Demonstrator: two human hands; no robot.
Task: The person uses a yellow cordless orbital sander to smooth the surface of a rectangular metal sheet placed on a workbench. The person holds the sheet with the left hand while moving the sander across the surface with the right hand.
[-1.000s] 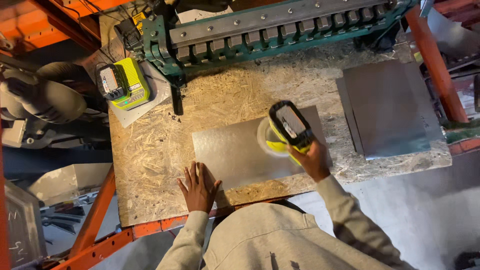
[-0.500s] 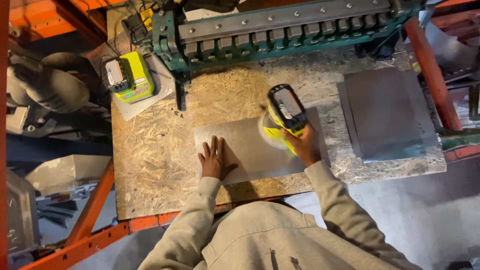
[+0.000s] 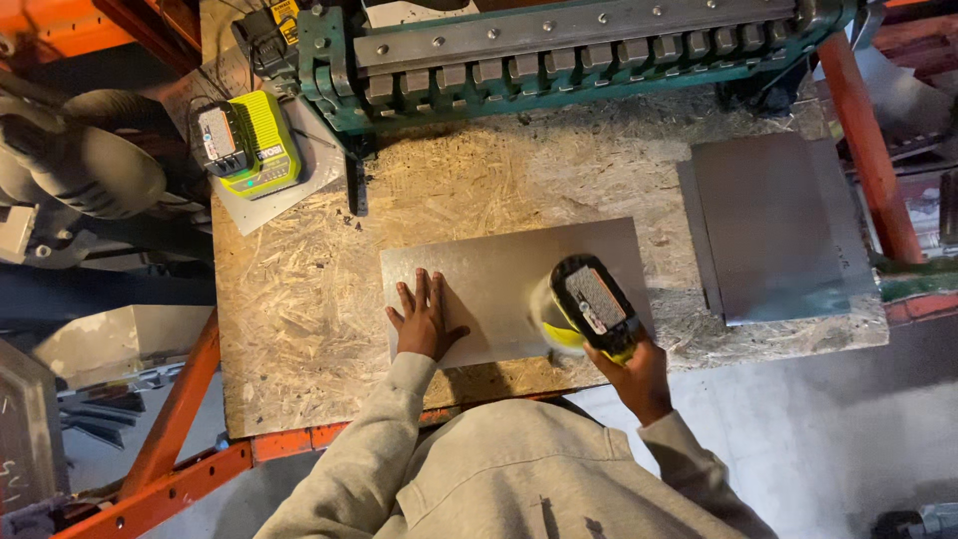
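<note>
A grey sheet-metal panel lies flat on the chipboard workbench. My left hand presses flat on the panel's left part, fingers spread. My right hand grips a yellow and black cordless sander, which rests on the right half of the panel near its front edge.
A green metal bending machine spans the back of the bench. A yellow battery charger sits on a small plate at the back left. A stack of grey metal sheets lies at the right. Orange rack beams frame the bench.
The sander has moved from the panel's back right toward its front edge. My left hand has shifted from the panel's front edge up onto its left part.
</note>
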